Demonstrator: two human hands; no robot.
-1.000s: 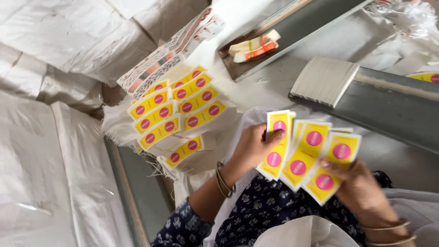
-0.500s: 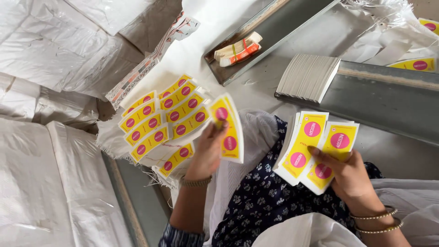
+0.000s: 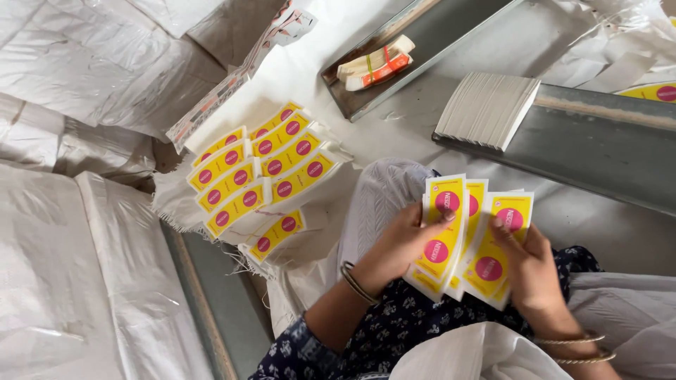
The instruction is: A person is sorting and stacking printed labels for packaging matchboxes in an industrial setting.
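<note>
Your left hand point(image 3: 398, 243) and right hand point(image 3: 529, 264) both grip one fan of yellow paper labels with pink circles point(image 3: 468, 236), spread so each shows; sorted label rows point(image 3: 264, 176) lie beyond your left hand.

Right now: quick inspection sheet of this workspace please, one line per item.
Surface: white woven sacking over grey metal channels.
Job's things: fan of yellow cards with pink circles, held between left hand and right hand.
Clutter: rows of matching yellow cards; white card stack; banded bundle in a metal tray.
Grippers: both hands bare, closed on the fan.
Cables: nothing seen.
Surroundings: white sacks; no other person seen.
</note>
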